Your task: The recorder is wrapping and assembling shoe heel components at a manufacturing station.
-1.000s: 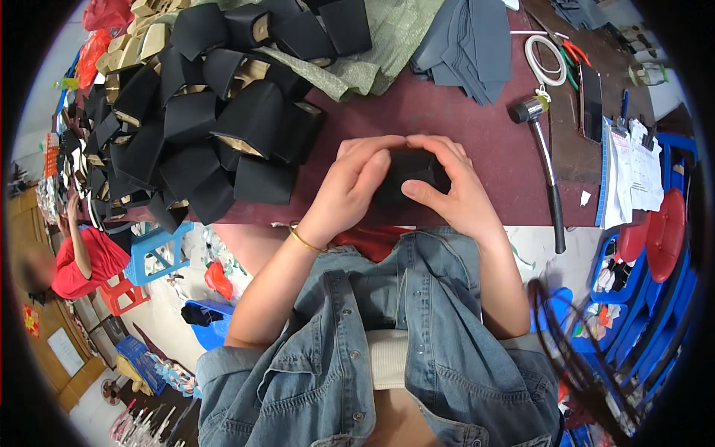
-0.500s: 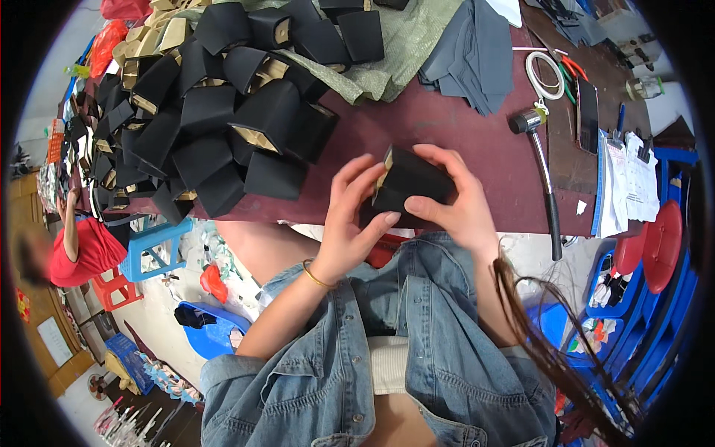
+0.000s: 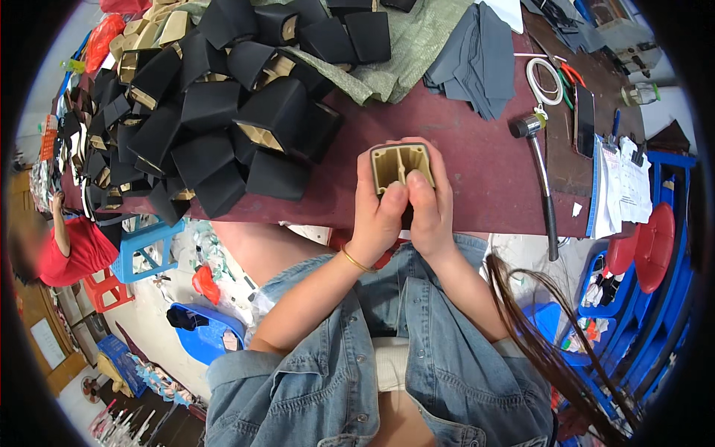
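Note:
Both my hands grip one hollow tan plastic block (image 3: pixel 386 165) wrapped in black, shaped like a chunky shoe heel. Its open end faces up at me, showing a thin divider down the middle. My left hand (image 3: pixel 377 216) wraps its left side and my right hand (image 3: pixel 433 212) its right side. Both thumbs press at the near rim and divider; the other fingers curl around the outside, partly hidden. To the left lies a large heap of similar black-covered blocks (image 3: pixel 277 176), some with tan undersides showing.
On the dark red table (image 3: pixel 484 186) at right lies a hammer (image 3: pixel 541 171), its handle past the front edge. Grey sheets (image 3: pixel 477 67) are stacked at the back. A phone (image 3: pixel 585 123), white cable coil (image 3: pixel 544 82) and papers (image 3: pixel 625 179) sit further right. A person in red (image 3: pixel 78 249) is at far left.
The block has been turned so its hollow end faces up towards me. My hands have come closer together, with both thumbs now at its near rim.

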Motion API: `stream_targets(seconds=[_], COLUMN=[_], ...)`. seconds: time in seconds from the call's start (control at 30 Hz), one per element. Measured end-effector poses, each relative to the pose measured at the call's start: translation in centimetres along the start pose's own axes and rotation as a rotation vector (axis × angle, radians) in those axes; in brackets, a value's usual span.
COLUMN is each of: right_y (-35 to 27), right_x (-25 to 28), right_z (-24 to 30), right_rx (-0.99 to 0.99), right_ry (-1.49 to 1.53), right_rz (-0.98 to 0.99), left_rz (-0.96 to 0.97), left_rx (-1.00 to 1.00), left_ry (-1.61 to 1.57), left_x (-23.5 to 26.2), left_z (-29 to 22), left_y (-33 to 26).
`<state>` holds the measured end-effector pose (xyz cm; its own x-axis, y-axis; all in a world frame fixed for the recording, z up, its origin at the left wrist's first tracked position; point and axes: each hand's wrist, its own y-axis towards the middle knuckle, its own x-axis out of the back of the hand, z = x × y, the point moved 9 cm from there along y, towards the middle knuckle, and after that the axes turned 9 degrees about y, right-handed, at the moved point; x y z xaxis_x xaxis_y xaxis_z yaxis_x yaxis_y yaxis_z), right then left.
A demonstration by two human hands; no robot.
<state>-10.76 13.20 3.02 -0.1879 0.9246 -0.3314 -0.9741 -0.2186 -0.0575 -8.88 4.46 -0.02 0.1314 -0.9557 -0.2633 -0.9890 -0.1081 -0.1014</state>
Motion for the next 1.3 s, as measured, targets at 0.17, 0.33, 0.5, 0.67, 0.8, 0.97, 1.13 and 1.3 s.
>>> stream_targets(seconds=[0.17,0.33,0.5,0.67,0.8,0.97,1.13,1.3], right_y=[0.1,0.4,-0.4,2.0,1.4,-0.5,-0.2,-0.8], right_x=[-0.5,-1.2,-2.8,-2.0,-4.1,-4.6,-3.2,-3.3], right_z=[-0.9,4.2,3.5,1.0,2.3,2.5,0.0,-1.4], right_rx=[-0.248,0.246,0.328,-0.039,0.325,0.553,-0.058,-0.310], right_ry=[0.516,-1.029,-0.606,0.064,-0.638,-0.365,0.140,0.346], right_rz=[0.104,0.176,0.318,0.294,0.494,0.493,0.299,0.225], left_rz=[-0.008,0.035,0.094,0.327,0.276,0.179,0.234,0.209], left_rx=[-0.102,-0.035,0.026,0.253,0.283,0.193,0.212,0.115], left_ry=[0.133,0.250,-0.028,-0.210,-0.198,-0.099,-0.152,-0.081], left_x=[1.0,1.4,1.5,1.4,2.4,3.7,2.4,2.2], left_z=[-0.9,-0.3,-0.1,0.7,0.1,0.4,0.4,0.0], left_y=[0.5,0.7,0.6,0.7,0.2,0.1,0.4,0.2])
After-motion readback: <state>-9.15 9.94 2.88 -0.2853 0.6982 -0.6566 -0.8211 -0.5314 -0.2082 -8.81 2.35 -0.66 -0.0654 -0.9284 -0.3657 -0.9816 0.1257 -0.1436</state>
